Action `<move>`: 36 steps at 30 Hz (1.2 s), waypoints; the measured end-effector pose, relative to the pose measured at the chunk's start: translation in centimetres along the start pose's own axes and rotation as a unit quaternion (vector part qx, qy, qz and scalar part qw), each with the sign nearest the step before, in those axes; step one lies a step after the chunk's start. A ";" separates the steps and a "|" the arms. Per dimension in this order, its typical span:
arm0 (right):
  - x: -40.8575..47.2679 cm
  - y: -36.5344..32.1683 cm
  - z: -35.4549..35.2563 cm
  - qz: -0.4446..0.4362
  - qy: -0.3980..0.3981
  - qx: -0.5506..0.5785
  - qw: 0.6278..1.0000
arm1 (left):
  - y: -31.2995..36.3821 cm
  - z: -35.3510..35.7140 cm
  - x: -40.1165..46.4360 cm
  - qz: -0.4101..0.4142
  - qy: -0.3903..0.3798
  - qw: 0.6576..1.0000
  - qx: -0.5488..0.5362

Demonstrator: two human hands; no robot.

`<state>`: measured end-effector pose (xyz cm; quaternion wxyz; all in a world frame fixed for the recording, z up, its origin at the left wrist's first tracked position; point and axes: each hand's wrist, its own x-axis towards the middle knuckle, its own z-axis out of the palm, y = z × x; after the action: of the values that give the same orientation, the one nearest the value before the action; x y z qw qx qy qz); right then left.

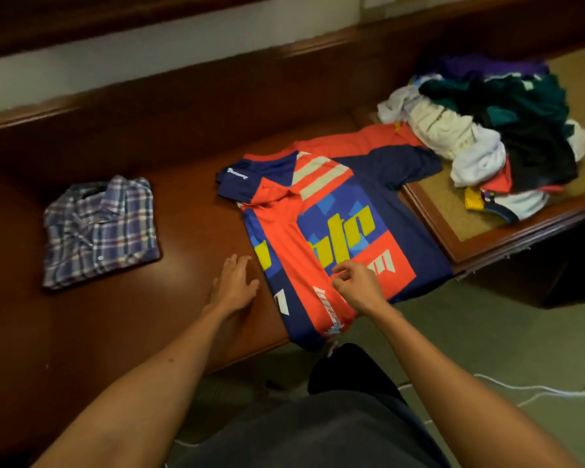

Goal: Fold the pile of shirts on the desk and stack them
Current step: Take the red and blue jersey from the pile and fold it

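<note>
Centrally, the brown desk [122,325] carries a red, navy and yellow jersey [321,228] spread flat, its lower hem overhanging the near edge. Unfolded shirt pile [493,136] sits far right, touching the jersey's sleeve. Folded plaid shirt [98,231] lies well apart, left. Left hand [233,285] rests flat, fingers straight, just beside the jersey. Right hand [358,285] pinches jersey fabric near the hem.
</note>
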<state>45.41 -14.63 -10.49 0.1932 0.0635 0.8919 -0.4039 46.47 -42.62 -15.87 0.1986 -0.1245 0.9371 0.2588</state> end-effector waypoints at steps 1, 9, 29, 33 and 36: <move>0.8 -0.8 -0.1 -0.004 -0.008 -0.003 1.000 | 0.6 -1.0 -0.2 0.001 0.008 1.000 -0.008; 10.8 -5.9 0.6 -0.085 -0.059 -0.022 0.994 | 2.3 -7.1 2.8 -0.062 0.082 0.992 -0.075; 25.7 -13.7 5.8 -0.275 -0.178 -0.306 0.894 | 5.6 -10.6 18.3 -0.265 0.160 0.868 -0.389; 25.7 -12.3 5.9 -0.286 -0.163 -0.129 0.936 | 5.5 -11.4 19.8 -0.265 0.183 0.886 -0.334; 24.5 -11.7 4.4 -0.238 -0.082 0.044 0.967 | 7.9 -13.4 21.3 -0.188 0.170 0.886 -0.387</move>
<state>21.02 -26.77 -14.69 0.1605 -0.1755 0.8439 -0.4809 20.77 -45.90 -11.19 0.0167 -0.4071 0.7409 0.5339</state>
